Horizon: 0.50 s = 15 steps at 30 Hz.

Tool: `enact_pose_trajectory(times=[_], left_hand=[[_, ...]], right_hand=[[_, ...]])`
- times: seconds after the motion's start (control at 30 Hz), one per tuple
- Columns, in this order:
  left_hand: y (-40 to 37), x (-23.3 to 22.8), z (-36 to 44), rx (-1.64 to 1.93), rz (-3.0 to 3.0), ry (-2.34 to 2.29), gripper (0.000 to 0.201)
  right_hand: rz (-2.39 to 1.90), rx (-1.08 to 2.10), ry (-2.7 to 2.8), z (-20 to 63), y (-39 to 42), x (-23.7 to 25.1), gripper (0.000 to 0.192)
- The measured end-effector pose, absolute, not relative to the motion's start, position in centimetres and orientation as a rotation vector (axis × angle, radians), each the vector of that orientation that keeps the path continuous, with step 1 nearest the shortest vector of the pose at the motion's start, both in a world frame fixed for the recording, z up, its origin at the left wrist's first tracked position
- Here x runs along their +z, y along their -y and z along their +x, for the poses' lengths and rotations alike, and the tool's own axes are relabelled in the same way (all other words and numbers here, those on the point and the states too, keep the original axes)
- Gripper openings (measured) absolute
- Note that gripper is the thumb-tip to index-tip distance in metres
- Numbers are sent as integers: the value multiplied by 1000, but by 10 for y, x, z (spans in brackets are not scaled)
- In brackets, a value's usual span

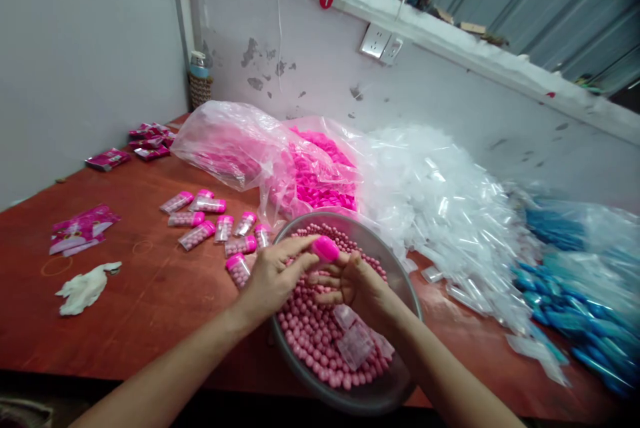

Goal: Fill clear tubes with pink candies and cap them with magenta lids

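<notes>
Over the grey basin (415,295), my left hand (277,275) pinches a bright pink cap (326,249) between thumb and fingers. Whether a tube sits under that cap is hidden. My right hand (363,288) is right beside the cap, palm turned up, its fingers stretched out and apart. I cannot tell if its index finger touches the cap. Many pink beads (313,338) lie in the basin below both hands. On top of them rest a few clear plastic pieces (356,346). Left of the basin lie several bead-filled tubes with pink caps (196,235).
Behind the basin, a clear bag (225,141) holds loose pink caps (323,171). A large heap of clear plastic tubes (440,195) spreads right, beside blue pieces (590,328). At left lie pink packets (107,159), printed sheets (83,229) and a white crumpled cloth (87,289).
</notes>
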<state>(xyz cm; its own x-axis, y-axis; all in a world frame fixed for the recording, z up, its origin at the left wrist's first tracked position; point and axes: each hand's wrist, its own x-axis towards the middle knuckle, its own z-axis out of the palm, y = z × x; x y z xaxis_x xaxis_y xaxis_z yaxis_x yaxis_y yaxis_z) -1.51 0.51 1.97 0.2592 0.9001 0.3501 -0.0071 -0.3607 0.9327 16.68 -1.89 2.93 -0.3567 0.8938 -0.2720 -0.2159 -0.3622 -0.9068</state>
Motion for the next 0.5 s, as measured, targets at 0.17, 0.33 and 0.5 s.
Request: enact_pose_trajectory(times=[0.17, 0.33, 0.5], left_hand=[[-32, 20, -49, 1402, 1751, -1250, 41], [-21, 10, -34, 1310, 1899, -1146, 32], [-2, 5, -6, 1180, 2014, -947, 26]], right_hand=[[-1408, 1303, 1543, 207, 8, 51, 29], [-1449, 1057, 2302, 227, 12, 55, 21], [-1339, 712, 2802, 216, 21, 39, 31]])
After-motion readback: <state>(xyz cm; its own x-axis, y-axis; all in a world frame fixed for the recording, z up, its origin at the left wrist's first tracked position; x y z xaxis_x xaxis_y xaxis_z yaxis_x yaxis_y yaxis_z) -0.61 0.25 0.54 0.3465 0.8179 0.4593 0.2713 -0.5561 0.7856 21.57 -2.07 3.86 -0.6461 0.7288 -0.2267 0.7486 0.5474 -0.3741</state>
